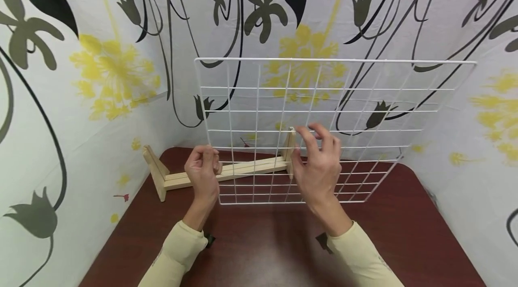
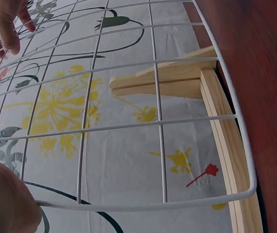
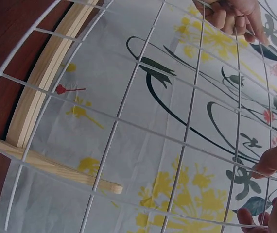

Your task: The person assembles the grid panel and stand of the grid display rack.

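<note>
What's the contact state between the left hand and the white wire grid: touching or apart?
Touching: the head view shows the left hand with its fingers curled round the left edge of the white wire grid.

two hands, both mine: one left hand [image 1: 203, 172] and one right hand [image 1: 321, 168]. two pale yellow sleeves [image 1: 178, 246], one on each arm. one white wire grid [image 1: 336, 59]. one wooden stand [image 1: 243, 168], with two end pieces [image 1: 155, 168] and one long bar [image 1: 178, 181] between them. one dark red-brown table [image 1: 259, 242]. two small dark pieces [image 1: 323, 241], one near each cuff. from the head camera, i count three large yellow flower bursts [image 1: 113, 75] printed on the patterned cloth [image 1: 137, 62].
</note>
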Available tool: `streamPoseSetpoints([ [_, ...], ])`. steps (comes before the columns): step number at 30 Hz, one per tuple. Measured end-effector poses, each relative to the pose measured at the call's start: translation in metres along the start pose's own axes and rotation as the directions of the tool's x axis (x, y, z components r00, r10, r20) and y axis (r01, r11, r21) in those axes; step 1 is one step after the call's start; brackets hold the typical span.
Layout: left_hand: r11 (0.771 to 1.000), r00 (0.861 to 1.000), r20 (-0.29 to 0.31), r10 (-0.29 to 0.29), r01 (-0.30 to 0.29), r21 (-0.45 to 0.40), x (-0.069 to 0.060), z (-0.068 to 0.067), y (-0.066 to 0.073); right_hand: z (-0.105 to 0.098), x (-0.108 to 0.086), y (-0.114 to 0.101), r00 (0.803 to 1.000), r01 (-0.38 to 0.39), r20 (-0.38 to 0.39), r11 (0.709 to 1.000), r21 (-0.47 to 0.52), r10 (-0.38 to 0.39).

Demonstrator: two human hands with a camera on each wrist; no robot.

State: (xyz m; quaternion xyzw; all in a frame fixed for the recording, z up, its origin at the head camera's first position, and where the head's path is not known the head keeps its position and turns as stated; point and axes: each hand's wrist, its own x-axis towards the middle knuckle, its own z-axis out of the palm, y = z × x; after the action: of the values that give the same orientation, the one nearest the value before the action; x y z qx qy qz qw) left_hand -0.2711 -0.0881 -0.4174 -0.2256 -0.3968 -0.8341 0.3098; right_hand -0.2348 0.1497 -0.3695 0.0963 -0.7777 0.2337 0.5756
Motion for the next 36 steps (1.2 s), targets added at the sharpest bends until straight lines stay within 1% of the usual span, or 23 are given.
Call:
streamPoseSetpoints([
  [2, 1.000, 1.000, 0.015, 0.006, -0.006, 0.020, 0.002, -0.003, 0.004, 0.003, 0.000, -0.002, 1.000, 0.000, -0.006, 1.000, 0.014, 0.000],
  [5, 0.998, 0.999, 0.037, -0.007, 0.004, 0.059, 0.003, -0.009, 0.008, 0.007, 0.000, -0.003, 1.000, 0.006, -0.017, 1.000, 0.025, -0.005],
  [7, 0.994, 0.998, 0.051, -0.025, 0.020, 0.107, 0.004, -0.012, 0.008, 0.007, 0.000, -0.003, 1.000, 0.010, -0.023, 1.000, 0.017, -0.009],
  [8, 0.989, 0.998, 0.059, -0.036, 0.027, 0.147, 0.004, -0.014, 0.008, 0.007, 0.001, -0.002, 1.000, 0.012, -0.026, 1.000, 0.011, -0.012],
  [9, 0.980, 0.997, 0.068, -0.045, 0.031, 0.197, 0.005, -0.016, 0.008, 0.007, 0.001, -0.001, 0.999, 0.014, -0.030, 1.000, 0.007, -0.014],
  [11, 0.951, 0.994, 0.093, -0.059, 0.027, 0.309, 0.006, -0.020, 0.009, 0.006, 0.002, 0.000, 0.999, 0.014, -0.039, 1.000, -0.002, -0.015],
  [14, 0.886, 0.991, 0.112, -0.069, 0.009, 0.463, 0.009, -0.028, 0.010, 0.004, 0.005, 0.003, 0.999, 0.007, -0.045, 1.000, 0.000, -0.007],
  [16, 0.840, 0.994, 0.087, -0.063, 0.006, 0.542, 0.011, -0.035, 0.010, 0.002, 0.006, 0.004, 0.999, 0.000, -0.042, 1.000, 0.001, 0.000],
  [18, 0.814, 0.998, 0.035, -0.055, 0.025, 0.581, 0.013, -0.043, 0.012, 0.001, 0.006, 0.005, 0.999, -0.006, -0.033, 1.000, 0.003, 0.006],
  [20, 0.798, 0.998, -0.037, -0.048, 0.061, 0.600, 0.014, -0.052, 0.015, 0.000, 0.005, 0.005, 1.000, -0.010, -0.024, 1.000, -0.002, 0.010],
  [21, 0.794, 0.996, -0.075, -0.045, 0.082, 0.602, 0.015, -0.056, 0.017, -0.001, 0.004, 0.006, 1.000, -0.011, -0.022, 1.000, -0.002, 0.011],
  [22, 0.796, 0.993, -0.110, -0.043, 0.101, 0.597, 0.016, -0.061, 0.019, -0.002, 0.004, 0.006, 1.000, -0.012, -0.020, 1.000, 0.000, 0.012],
  [25, 0.795, 0.975, -0.221, -0.020, 0.150, 0.588, 0.021, -0.073, 0.025, -0.003, 0.002, 0.008, 1.000, -0.008, -0.018, 1.000, 0.003, 0.009],
  [27, 0.790, 0.960, -0.278, 0.031, 0.147, 0.596, 0.026, -0.081, 0.031, -0.004, 0.003, 0.009, 1.000, -0.003, -0.014, 1.000, 0.007, 0.003],
  [28, 0.788, 0.949, -0.308, 0.064, 0.142, 0.600, 0.029, -0.085, 0.033, -0.004, 0.003, 0.009, 1.000, 0.000, -0.012, 1.000, 0.008, 0.001],
  [30, 0.771, 0.923, -0.365, 0.123, 0.143, 0.621, 0.036, -0.093, 0.039, -0.004, 0.004, 0.010, 1.000, 0.002, -0.007, 1.000, 0.003, -0.002],
  [31, 0.757, 0.908, -0.393, 0.143, 0.156, 0.635, 0.038, -0.097, 0.042, -0.005, 0.004, 0.010, 1.000, 0.001, -0.006, 1.000, 0.001, -0.001],
  [33, 0.750, 0.875, -0.461, 0.146, 0.206, 0.628, 0.041, -0.104, 0.047, -0.006, 0.004, 0.011, 1.000, -0.002, -0.006, 1.000, -0.005, 0.002],
  [34, 0.749, 0.858, -0.496, 0.132, 0.241, 0.617, 0.042, -0.108, 0.049, -0.006, 0.003, 0.011, 1.000, -0.005, -0.006, 1.000, -0.009, 0.005],
  [35, 0.749, 0.844, -0.525, 0.108, 0.278, 0.602, 0.041, -0.112, 0.051, -0.007, 0.003, 0.011, 1.000, -0.008, -0.006, 1.000, -0.013, 0.008],
  [36, 0.753, 0.832, -0.549, 0.079, 0.311, 0.579, 0.041, -0.116, 0.052, -0.008, 0.003, 0.011, 1.000, -0.010, -0.006, 1.000, -0.015, 0.010],
])
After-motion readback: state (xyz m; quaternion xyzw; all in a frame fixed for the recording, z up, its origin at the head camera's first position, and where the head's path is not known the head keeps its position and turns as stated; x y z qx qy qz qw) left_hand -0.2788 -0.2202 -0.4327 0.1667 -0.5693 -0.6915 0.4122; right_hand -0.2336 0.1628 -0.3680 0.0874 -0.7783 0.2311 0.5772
